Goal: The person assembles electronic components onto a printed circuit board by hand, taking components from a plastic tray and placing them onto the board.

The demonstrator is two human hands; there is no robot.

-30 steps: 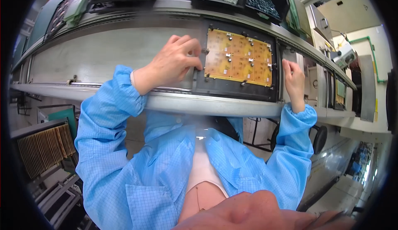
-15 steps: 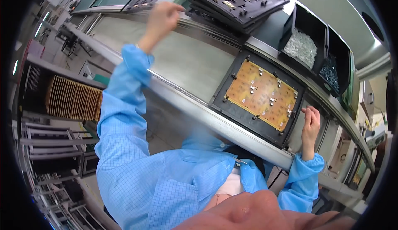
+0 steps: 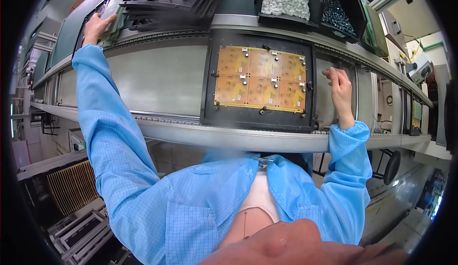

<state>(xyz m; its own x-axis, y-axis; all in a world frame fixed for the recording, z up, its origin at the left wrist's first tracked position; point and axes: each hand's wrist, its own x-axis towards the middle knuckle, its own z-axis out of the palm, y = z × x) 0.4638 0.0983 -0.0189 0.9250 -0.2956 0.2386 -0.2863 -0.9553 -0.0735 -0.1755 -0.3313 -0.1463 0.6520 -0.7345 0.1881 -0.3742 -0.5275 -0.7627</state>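
Observation:
My left hand (image 3: pixel 98 27) reaches to the far left, thumb and fingers apart, at the edge of some pale green sheets (image 3: pixel 112 32) and a dark tray (image 3: pixel 88 20). Whether it touches either is hard to make out. In front of me an amber circuit board panel (image 3: pixel 260 79) lies in a black carrier frame (image 3: pixel 208 93), with small white and dark parts standing on it. My right hand (image 3: pixel 339 90) hovers just right of the frame, fingers loosely bent and apart, with nothing visible in it.
The carrier rests on a metal conveyor with a front rail (image 3: pixel 229 138). Behind stand stacked black trays (image 3: pixel 179 9), a bin of whitish pieces (image 3: pixel 286 0) and a bin of dark blue pieces (image 3: pixel 338 16). A rack of amber boards (image 3: pixel 71 186) stands at lower left.
The view has turned, so the carrier now lies squarer before me. My left hand has moved from in front of the tray stack to the sheets and tray at far left. My right hand stays beside the carrier.

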